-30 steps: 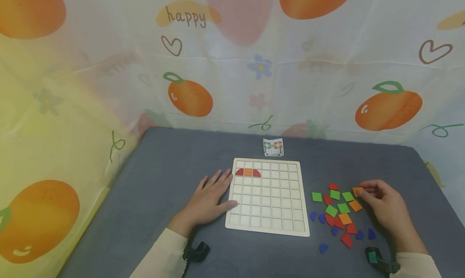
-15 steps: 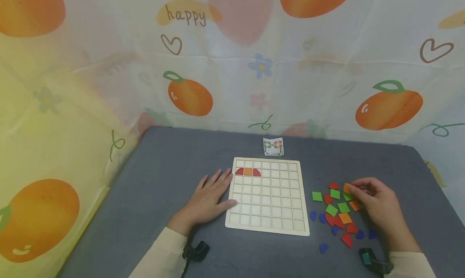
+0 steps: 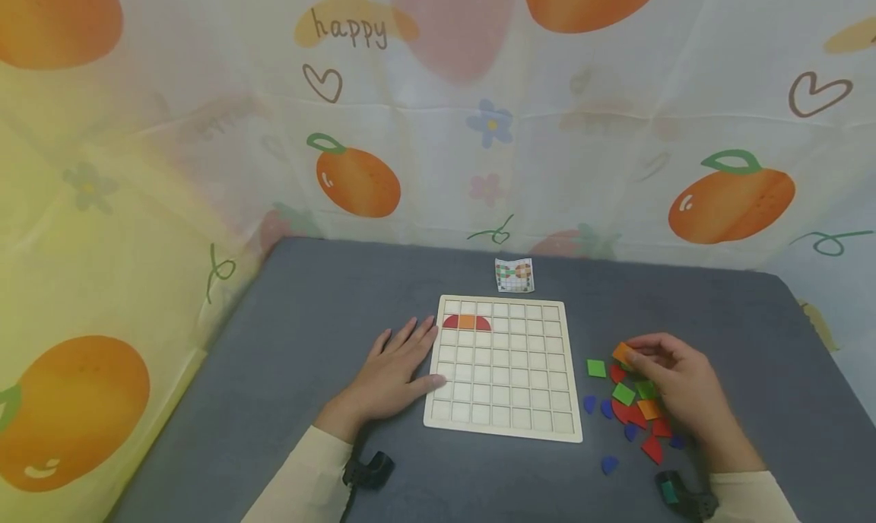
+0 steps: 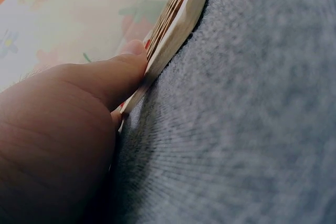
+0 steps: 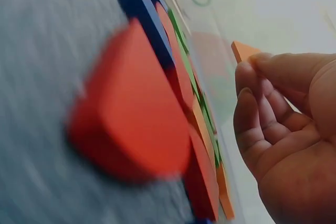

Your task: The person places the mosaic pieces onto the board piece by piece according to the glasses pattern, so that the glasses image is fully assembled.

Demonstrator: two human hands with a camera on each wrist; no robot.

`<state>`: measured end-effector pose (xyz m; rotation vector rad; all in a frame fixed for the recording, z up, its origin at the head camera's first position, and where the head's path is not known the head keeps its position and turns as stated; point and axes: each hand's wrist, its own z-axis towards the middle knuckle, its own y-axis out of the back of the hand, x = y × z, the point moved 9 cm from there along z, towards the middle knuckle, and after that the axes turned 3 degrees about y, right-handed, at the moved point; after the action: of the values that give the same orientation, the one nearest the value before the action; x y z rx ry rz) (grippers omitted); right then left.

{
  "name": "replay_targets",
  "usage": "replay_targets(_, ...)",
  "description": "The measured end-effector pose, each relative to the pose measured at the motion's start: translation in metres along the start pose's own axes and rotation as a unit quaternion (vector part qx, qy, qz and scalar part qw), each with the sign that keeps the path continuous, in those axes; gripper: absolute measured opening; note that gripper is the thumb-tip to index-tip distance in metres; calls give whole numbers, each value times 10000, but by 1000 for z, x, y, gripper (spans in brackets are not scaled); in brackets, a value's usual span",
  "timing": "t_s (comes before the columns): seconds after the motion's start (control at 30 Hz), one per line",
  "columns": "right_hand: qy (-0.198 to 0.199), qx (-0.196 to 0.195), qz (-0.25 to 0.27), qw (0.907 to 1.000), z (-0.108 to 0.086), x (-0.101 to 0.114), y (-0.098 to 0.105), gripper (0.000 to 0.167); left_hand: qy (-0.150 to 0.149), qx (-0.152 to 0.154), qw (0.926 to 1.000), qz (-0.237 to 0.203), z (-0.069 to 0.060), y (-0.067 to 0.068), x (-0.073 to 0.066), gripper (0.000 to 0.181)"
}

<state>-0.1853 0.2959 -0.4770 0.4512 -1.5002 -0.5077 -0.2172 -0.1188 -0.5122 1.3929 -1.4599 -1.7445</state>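
Note:
My right hand [image 3: 674, 375] pinches an orange square tile [image 3: 622, 353] between thumb and fingertips, held above the loose pieces; the right wrist view shows the same tile [image 5: 244, 51] raised off the table. My left hand [image 3: 390, 371] lies spread with straight fingers at the left edge of the wooden grid board [image 3: 503, 435]; its thumb [image 4: 113, 74] rests on the rim. In the board's second row sit a red quarter-round piece [image 3: 451, 322], an orange square [image 3: 467, 322] and another red quarter-round piece [image 3: 483, 323], side by side.
Loose green squares [image 3: 596, 369], red quarter-rounds [image 3: 652, 451], blue pieces [image 3: 609, 465] and an orange square [image 3: 649, 410] are scattered right of the board. A small pattern card [image 3: 515, 276] lies behind it. A printed cloth [image 3: 424, 128] hangs beyond the grey table.
My right hand has carried the orange square tile leftward over the loose pieces, toward the board. The left hand and the board have stayed put.

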Motion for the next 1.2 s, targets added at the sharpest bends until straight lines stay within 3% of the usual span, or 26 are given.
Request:
replay_targets(0.33,510,291,325,9977,-3,32,-28,26,-2,13,10000,-13,0,-1,1,90)
replay_targets(0.8,915,722,711,9906,-5,66,-76,16,2,-54,10000,-56,-1,1,-1,89)
replay_targets(1.2,1317,1021,775,9830,9,97,-110,11,44,24,10000,11,0,0,1,90)
